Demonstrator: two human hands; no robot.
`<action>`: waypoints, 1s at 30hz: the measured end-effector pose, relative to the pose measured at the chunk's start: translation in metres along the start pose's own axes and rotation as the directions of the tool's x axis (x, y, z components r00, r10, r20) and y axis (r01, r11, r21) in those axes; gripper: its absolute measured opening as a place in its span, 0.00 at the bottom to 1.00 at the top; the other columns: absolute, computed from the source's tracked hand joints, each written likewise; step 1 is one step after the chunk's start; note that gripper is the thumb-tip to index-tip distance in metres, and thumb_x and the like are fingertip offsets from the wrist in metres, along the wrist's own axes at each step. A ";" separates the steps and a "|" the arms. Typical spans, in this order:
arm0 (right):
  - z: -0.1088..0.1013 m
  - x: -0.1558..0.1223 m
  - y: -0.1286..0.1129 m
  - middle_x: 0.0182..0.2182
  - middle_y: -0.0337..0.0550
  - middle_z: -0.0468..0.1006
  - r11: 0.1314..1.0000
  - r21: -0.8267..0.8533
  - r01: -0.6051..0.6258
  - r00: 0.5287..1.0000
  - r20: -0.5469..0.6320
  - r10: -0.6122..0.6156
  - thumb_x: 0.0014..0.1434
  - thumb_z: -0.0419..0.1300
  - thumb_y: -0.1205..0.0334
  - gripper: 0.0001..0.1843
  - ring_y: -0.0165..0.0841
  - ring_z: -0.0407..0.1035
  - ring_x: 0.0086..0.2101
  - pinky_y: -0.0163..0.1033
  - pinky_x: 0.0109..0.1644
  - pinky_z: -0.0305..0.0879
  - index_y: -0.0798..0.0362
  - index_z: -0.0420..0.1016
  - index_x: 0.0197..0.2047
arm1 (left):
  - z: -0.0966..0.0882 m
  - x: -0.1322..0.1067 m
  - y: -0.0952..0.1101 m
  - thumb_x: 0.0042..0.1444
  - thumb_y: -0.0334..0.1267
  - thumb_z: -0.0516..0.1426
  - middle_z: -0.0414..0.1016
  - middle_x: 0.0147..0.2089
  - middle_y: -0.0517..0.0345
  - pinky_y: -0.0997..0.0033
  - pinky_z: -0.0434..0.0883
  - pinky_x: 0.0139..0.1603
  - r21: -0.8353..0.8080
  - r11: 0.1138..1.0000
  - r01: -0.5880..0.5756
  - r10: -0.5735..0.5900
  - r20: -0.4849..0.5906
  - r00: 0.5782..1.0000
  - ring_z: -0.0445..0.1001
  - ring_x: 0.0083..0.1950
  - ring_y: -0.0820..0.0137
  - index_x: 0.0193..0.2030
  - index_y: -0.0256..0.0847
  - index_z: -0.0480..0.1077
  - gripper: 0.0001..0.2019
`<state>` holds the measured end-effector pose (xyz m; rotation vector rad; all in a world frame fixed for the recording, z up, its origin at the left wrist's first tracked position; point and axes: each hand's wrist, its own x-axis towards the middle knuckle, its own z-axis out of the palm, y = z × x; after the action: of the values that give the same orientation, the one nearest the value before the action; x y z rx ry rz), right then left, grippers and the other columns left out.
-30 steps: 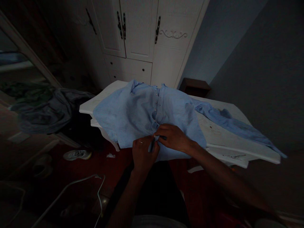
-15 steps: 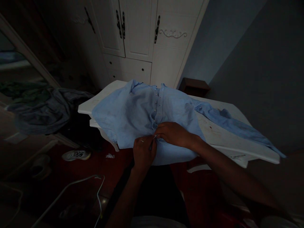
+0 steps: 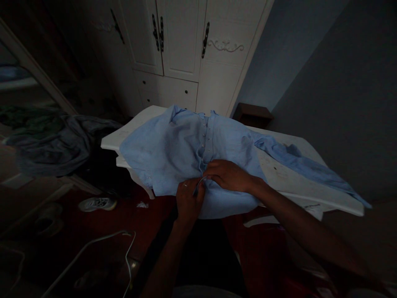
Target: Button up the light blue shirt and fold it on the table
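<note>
1. Cloth point(image 3: 52, 149): grey heap, well out to the left of the left hand point(image 3: 188, 200) and a little farther off. Shoe point(image 3: 97, 204) lies on the floor, lower than the table point(image 3: 115, 138), also left of that hand.
2. The left hand: thumb and fingers closed, pinching a fold of the shirt point(image 3: 173, 153) near its near edge. A ring shows on one finger.
3. The shirt: spread on the table, the bulk of it beyond both hands. Its two front edges point(image 3: 208, 140) run straight away from the hands toward the far side; this is the long axis that matters. They lie side by side, small dots (likely buttons) along them.
4. Pinched strip: bridges the narrow gap between the fingertips. Exact button or hole there: cannot tell, fingers cover it.
5. The right hand point(image 3: 228, 176): fingers bunched, gripping the same strip from the right. It sits slightly farther out than the left hand, so judged nearer the stretch of front edges beyond.
6. Sleeve point(image 3: 297, 156): trails out to the right of the right hand, across the table and over its end.
</note>
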<state>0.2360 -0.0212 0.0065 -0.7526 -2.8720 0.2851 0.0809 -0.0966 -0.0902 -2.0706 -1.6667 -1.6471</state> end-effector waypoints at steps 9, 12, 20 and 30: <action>0.019 -0.022 -0.003 0.48 0.47 0.73 0.988 0.153 0.015 0.947 -0.320 0.035 0.67 0.54 0.65 0.13 0.35 0.70 0.46 0.43 0.50 0.70 0.48 0.75 0.52 | -0.002 0.000 0.002 0.62 0.31 0.56 0.81 0.39 0.53 0.66 0.72 0.44 -0.052 0.989 -0.141 0.139 -0.038 0.990 0.78 0.40 0.68 0.44 0.38 0.74 0.07; 0.027 -0.032 -0.019 0.52 0.50 0.71 0.965 0.229 -0.126 0.831 -0.507 0.229 0.64 0.59 0.60 0.12 0.34 0.71 0.41 0.42 0.46 0.72 0.50 0.74 0.51 | 0.001 -0.004 0.004 0.61 0.30 0.56 0.81 0.38 0.53 0.66 0.72 0.43 -0.045 0.987 -0.152 0.147 -0.086 0.985 0.78 0.39 0.68 0.44 0.38 0.74 0.07; 0.061 -0.038 -0.060 0.22 0.37 0.75 0.384 0.886 -0.259 0.568 -0.182 0.802 0.58 0.62 0.52 0.13 0.26 0.64 0.18 0.32 0.22 0.60 0.53 0.81 0.35 | 0.012 -0.018 0.003 0.59 0.28 0.58 0.81 0.39 0.53 0.66 0.73 0.43 -0.075 0.985 -0.154 0.142 -0.146 0.979 0.78 0.40 0.68 0.47 0.39 0.73 0.10; 0.072 -0.027 -0.058 0.18 0.34 0.70 0.033 0.988 -0.148 0.523 0.050 0.851 0.49 0.66 0.50 0.15 0.22 0.57 0.15 0.29 0.16 0.46 0.54 0.77 0.28 | 0.006 -0.016 0.007 0.58 0.30 0.59 0.80 0.40 0.52 0.65 0.74 0.44 -0.158 0.984 -0.084 0.071 -0.082 0.994 0.78 0.42 0.67 0.44 0.39 0.74 0.08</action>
<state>0.2170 -0.0948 -0.0535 -1.2711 -1.1117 1.4171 0.0919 -0.1072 -0.1001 -2.0815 -1.4556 -1.8673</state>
